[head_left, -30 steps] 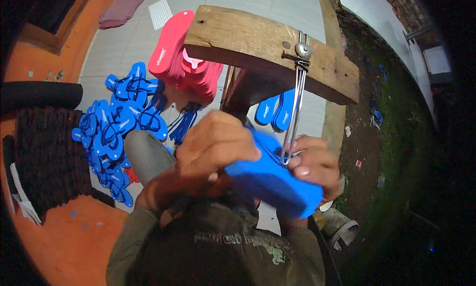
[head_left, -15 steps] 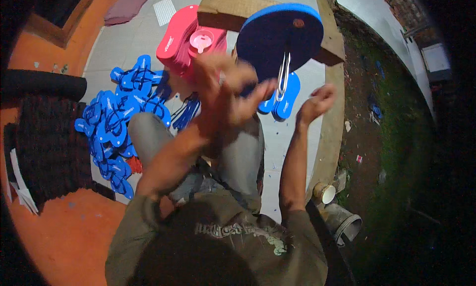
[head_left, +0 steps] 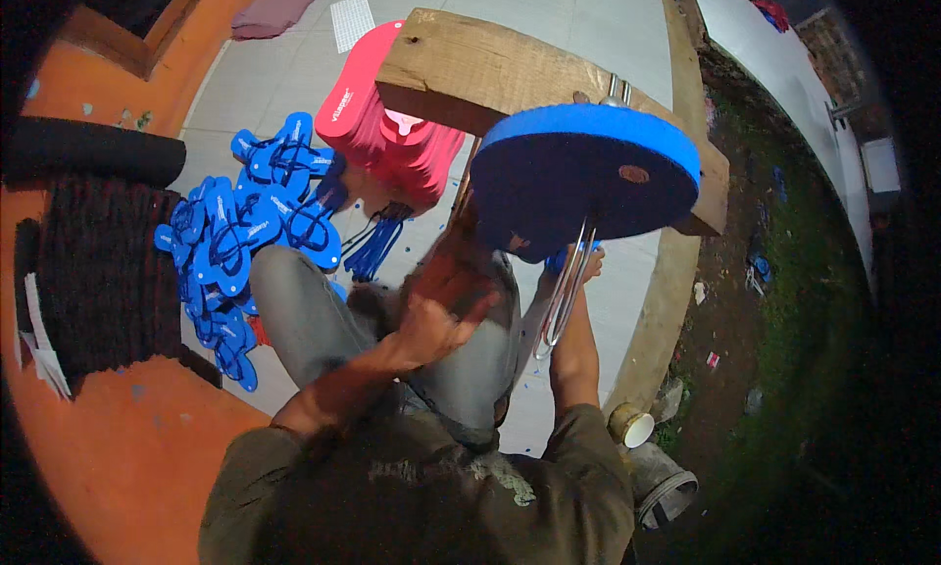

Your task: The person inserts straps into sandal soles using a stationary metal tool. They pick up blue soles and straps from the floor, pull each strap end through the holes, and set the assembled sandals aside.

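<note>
My left hand (head_left: 443, 315) is over my knees, fingers apart and partly in shadow, with nothing seen in it. Under the rim of a round board (head_left: 578, 178), blue-edged with a dark face, my right hand (head_left: 591, 262) closes at the edge of a blue flip-flop sole (head_left: 557, 261). The board covers much of that sole and some of my fingers. From the board hangs a long bent metal wire loop (head_left: 566, 300), between my hands. A thick wooden beam (head_left: 490, 60) lies behind the board.
Blue flip-flops with dark straps (head_left: 235, 227) lie heaped at the left. Beside them is a bundle of blue straps (head_left: 377, 246). Pink soles (head_left: 363, 95) are stacked under the beam. A black stack (head_left: 108, 281) stands far left; a bucket (head_left: 667, 491) stands lower right.
My left hand has dropped from near the board to above my knees. My right hand has come in from the right to the blue sole. The view has shifted, and the board appears larger.
</note>
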A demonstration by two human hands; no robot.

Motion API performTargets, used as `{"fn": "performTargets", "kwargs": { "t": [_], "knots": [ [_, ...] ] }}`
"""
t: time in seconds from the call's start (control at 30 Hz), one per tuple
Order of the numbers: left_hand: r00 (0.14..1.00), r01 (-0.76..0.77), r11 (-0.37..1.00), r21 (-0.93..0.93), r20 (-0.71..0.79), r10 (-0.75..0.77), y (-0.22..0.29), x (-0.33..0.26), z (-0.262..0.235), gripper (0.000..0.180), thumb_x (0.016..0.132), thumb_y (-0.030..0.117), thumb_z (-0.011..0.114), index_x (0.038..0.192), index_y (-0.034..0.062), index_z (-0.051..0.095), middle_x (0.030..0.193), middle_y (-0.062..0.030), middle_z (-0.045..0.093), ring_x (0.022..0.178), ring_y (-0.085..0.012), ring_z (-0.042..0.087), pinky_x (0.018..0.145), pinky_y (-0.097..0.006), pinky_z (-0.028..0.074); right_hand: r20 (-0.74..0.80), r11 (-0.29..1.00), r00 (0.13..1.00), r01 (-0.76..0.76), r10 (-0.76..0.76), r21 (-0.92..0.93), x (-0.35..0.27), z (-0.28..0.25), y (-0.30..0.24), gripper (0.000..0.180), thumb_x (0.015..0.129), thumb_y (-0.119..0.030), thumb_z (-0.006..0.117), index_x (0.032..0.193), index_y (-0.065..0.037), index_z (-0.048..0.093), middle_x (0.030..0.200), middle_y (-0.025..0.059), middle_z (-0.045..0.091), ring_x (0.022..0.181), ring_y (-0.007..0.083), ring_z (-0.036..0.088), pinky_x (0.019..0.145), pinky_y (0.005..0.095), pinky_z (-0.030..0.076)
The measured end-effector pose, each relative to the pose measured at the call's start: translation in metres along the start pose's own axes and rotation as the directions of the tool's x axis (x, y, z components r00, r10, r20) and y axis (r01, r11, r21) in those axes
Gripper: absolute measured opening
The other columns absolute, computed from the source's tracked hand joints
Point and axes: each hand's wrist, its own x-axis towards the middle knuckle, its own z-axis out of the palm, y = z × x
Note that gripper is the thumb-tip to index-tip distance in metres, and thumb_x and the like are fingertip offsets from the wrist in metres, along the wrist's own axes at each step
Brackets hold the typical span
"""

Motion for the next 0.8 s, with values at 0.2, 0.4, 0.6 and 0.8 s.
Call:
{"fn": "performTargets", "kwargs": {
  "t": [0.2, 0.4, 0.6, 0.8],
  "knots": [
    [0.817, 0.535, 0.830, -0.159, 0.349, -0.460, 0.021, 0.011, 0.023, 0.055, 0.069, 0.040, 0.070, 0.103, 0.0010, 0.052, 0.080, -0.0121, 0.057, 0.061, -0.0172, 0.054, 0.058, -0.030, 0.045, 0.336, 0.750, 0.916, -0.061, -0.220, 0.658, -0.162, -0.165, -0.019, 0.080, 0.060, -0.022, 0.077, 0.121, -0.002, 0.030, 0.100, 0.0112, 0.045, 0.090, 0.0209, 0.047, 0.079, 0.0330, 0.040],
    [0.845, 0.468, 0.865, -0.178, 0.377, -0.379, 0.013, -0.006, 0.029, 0.042, 0.075, 0.032, 0.065, 0.097, -0.0016, 0.056, 0.080, -0.0125, 0.060, 0.067, -0.0167, 0.056, 0.060, -0.029, 0.045, 0.435, 0.729, 0.843, -0.078, -0.317, 0.680, -0.275, -0.242, -0.051, 0.090, 0.058, -0.023, 0.079, 0.126, 0.000, 0.025, 0.105, 0.0095, 0.044, 0.097, 0.0180, 0.043, 0.083, 0.0332, 0.038],
    [0.991, -0.026, 0.948, -0.317, 0.119, 0.067, 0.041, 0.009, -0.031, 0.028, 0.074, 0.022, 0.064, 0.090, -0.0001, 0.059, 0.078, -0.0124, 0.059, 0.066, -0.0237, 0.057, 0.061, -0.031, 0.045, 0.329, 0.487, 0.750, -0.010, -0.574, 0.873, -0.245, -0.300, -0.138, 0.037, 0.068, -0.012, 0.071, 0.099, 0.004, 0.058, 0.090, 0.0070, 0.061, 0.080, 0.0155, 0.057, 0.073, 0.0280, 0.046],
    [0.844, -0.457, 0.853, -0.252, 0.181, 0.505, 0.070, 0.048, -0.075, 0.025, 0.068, 0.018, 0.066, 0.089, 0.0059, 0.060, 0.077, -0.0063, 0.057, 0.068, -0.0229, 0.057, 0.059, -0.033, 0.044, 0.033, 0.119, 0.386, 0.200, -0.922, 0.972, -0.226, -0.331, -0.190, 0.024, 0.063, -0.013, 0.067, 0.083, 0.000, 0.064, 0.081, 0.0127, 0.064, 0.076, 0.0241, 0.061, 0.072, 0.0338, 0.048]
  ]
}}
